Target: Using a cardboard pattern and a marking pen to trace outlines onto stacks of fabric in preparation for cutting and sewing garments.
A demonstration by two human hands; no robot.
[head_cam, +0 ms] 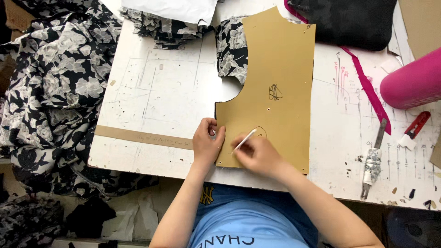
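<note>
A tan cardboard pattern piece (275,69) is laid over black fabric printed with white flowers (232,48); a white chalk sliver (244,140) and a magenta roll (413,82) are seen.

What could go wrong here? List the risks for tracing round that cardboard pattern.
The left hand pins only the bottom left corner of the cardboard pattern; its top could pivot and skew the line. The floral fabric underneath looks bunched near the armhole, so the outline may distort. The right hand holds the white marker at the very edge, where it might slip off.
</note>
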